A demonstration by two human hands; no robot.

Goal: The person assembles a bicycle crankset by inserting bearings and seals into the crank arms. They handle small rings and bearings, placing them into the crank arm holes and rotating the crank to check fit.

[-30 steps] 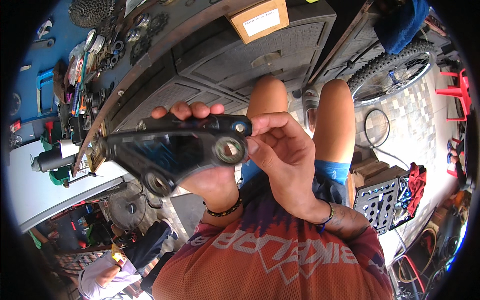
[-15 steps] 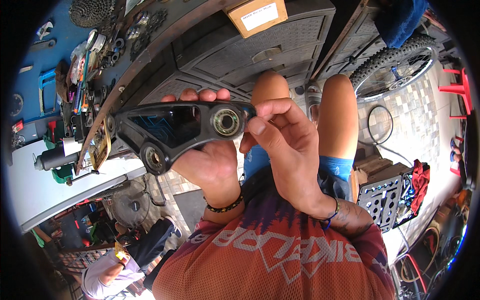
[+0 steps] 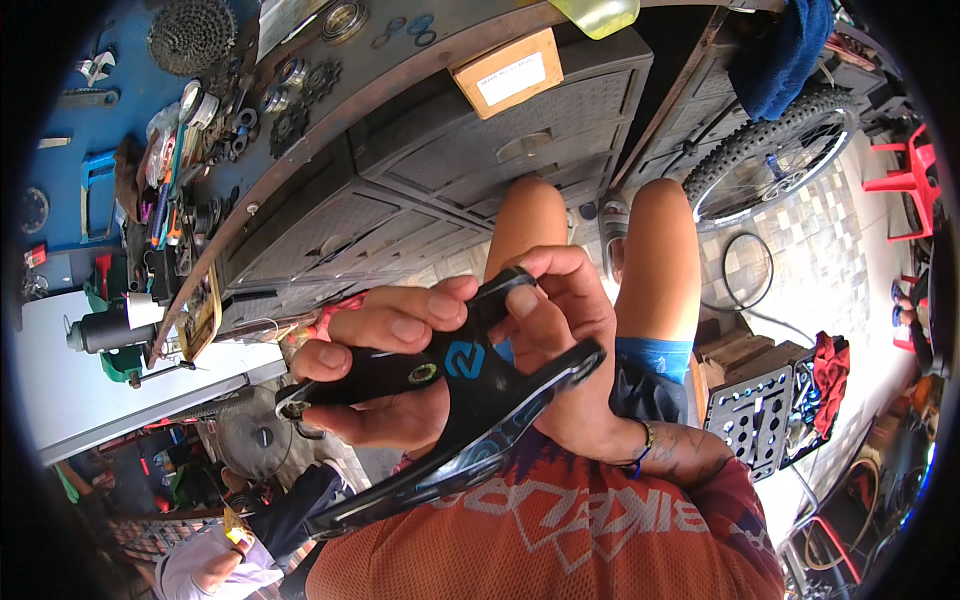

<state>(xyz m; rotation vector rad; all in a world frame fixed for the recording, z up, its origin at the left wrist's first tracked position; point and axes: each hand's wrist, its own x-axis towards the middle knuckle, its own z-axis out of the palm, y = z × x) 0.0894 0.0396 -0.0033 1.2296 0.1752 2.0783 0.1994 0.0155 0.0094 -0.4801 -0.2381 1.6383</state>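
A glossy black bicycle suspension rocker link point(image 3: 462, 400) with a blue mark is held tilted in front of my torso. Two long arms spread from its middle, and round bearing seats show along the left one. My left hand point(image 3: 395, 418) grips that left arm, with the fingers over its far side and the thumb side beneath. At the link's upper end, my right hand point(image 3: 562, 318) pinches the tip between thumb and forefinger. The link's right-hand arm passes in front of the right palm and hides part of it.
A workbench point(image 3: 290, 175) with a cassette point(image 3: 192, 35) and loose tools curves along the left, above dark drawers point(image 3: 500, 145). A small cardboard box point(image 3: 508, 72) sits at the drawers' top. Right are a wheel point(image 3: 775, 160) and tool tray point(image 3: 750, 420). Another person point(image 3: 225, 560) is at lower left.
The rocker link has been turned over and lowered, from a side-on pose to one showing its blue mark and both arms. Both hands have shifted with it and still hold it.
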